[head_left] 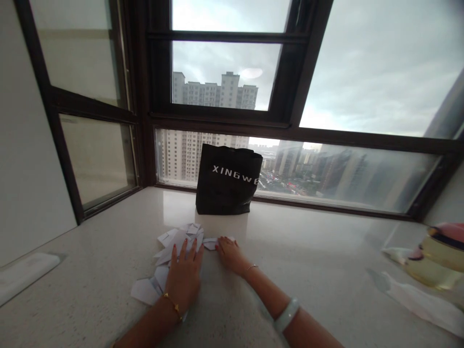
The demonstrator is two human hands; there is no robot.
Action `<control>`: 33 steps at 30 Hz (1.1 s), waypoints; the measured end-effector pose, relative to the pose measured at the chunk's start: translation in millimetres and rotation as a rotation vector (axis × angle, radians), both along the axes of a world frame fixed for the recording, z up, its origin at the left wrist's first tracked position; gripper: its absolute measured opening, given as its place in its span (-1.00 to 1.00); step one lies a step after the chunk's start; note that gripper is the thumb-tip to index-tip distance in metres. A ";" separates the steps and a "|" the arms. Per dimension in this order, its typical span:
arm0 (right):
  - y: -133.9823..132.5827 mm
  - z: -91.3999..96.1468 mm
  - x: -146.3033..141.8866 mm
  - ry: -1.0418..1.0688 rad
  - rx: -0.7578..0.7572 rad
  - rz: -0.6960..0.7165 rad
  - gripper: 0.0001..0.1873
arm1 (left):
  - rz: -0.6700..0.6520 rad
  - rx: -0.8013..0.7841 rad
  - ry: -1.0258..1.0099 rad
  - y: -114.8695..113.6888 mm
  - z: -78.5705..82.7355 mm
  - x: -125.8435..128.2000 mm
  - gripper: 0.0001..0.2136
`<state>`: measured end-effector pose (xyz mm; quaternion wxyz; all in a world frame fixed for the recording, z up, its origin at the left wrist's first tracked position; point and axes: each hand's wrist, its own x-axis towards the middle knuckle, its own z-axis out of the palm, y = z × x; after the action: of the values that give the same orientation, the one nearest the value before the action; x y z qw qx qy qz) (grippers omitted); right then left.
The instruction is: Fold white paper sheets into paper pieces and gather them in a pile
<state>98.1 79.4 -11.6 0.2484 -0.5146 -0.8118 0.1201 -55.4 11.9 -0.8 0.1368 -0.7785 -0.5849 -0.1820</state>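
Several folded white papers [172, 240] lie in a loose, overlapping heap on the pale countertop. My left hand [184, 276] rests on this heap with its fingers spread, hiding part of it. Just right of the heap, a small folded paper strip [210, 243] reaches under the fingers of my right hand [231, 256]. That hand lies palm down over the strip, its fingers over the paper rather than visibly wrapped round it. Its palm side is hidden.
Behind the papers a black bag [229, 186] with white lettering stands upright by the window. Dark window frames [224, 123] border the countertop [308, 256]. A white packet [29, 275] lies at left. On the right are a yellowish container [440, 258] and a crumpled white packet [422, 299].
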 end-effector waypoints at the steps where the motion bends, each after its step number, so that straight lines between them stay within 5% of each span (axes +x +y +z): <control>1: 3.5 -0.9 -10.1 0.014 -0.002 0.046 -0.68 | 0.001 0.026 -0.014 0.3 0.7 1.3 -0.51; 7: 13.5 5.2 -30.0 0.132 0.013 0.076 -0.44 | 0.006 -0.031 -0.064 3.4 -4.1 3.2 -0.57; 11: -9.2 6.7 11.1 0.108 -0.021 0.022 -0.44 | 0.032 -0.145 -0.028 8.0 -9.5 -10.4 -0.57; 16: -66.4 -3.3 69.8 -0.033 -0.108 -0.028 -0.49 | 0.101 0.022 -0.029 14.3 -8.0 -18.2 -0.56; 19: -87.0 -5.0 84.1 -0.116 -0.133 0.035 -0.42 | -0.032 0.055 -0.060 15.7 -11.3 -7.9 -0.55; 25: -89.7 -3.5 81.3 -0.193 -0.113 0.030 -0.39 | -0.608 -0.230 0.013 9.5 -39.2 15.8 -0.52; 33: -89.7 -2.4 79.5 -0.270 -0.144 0.009 -0.37 | -0.665 -0.364 0.027 1.5 -26.6 16.1 -0.51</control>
<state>177.6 -10.2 -14.0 0.0990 -0.5388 -0.8295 0.1088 -39.4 13.4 -27.5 -0.0627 -0.9397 -0.3213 -0.0992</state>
